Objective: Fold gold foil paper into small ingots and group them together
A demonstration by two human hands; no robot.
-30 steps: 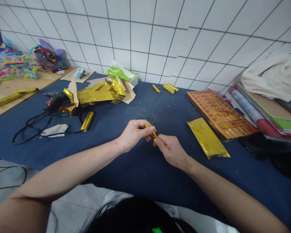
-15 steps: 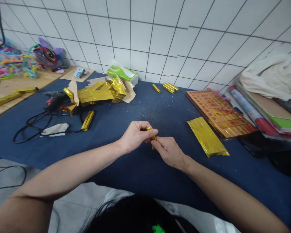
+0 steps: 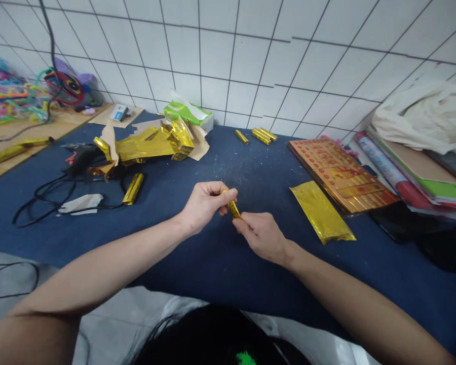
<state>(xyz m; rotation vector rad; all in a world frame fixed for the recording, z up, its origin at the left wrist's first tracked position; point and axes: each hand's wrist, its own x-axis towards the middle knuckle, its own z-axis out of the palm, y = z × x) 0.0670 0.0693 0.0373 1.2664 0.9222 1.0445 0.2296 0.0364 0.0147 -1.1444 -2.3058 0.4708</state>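
Note:
Between my hands, over the blue cloth [image 3: 213,258], is a small gold foil roll [image 3: 233,209]. My left hand [image 3: 207,205] pinches its upper end between thumb and fingers. The lower end is gripped by my right hand [image 3: 264,235], whose fingers are curled. Several short gold rolls [image 3: 261,136] lie near the wall. A thicker gold roll [image 3: 133,188] rests to the left, beside a black cable. On the right lies a flat gold foil packet [image 3: 323,212].
Crumpled gold foil [image 3: 148,147], a green tissue pack [image 3: 188,112] and a black glue gun [image 3: 81,157] with a looping cable are at the left. Orange-gold printed sheets [image 3: 344,175], stacked books [image 3: 433,177] and white fabric [image 3: 421,116] occupy the right.
My left hand has shifted slightly left and up, away from my right hand, so more of the gold roll shows between them. The view has moved a little.

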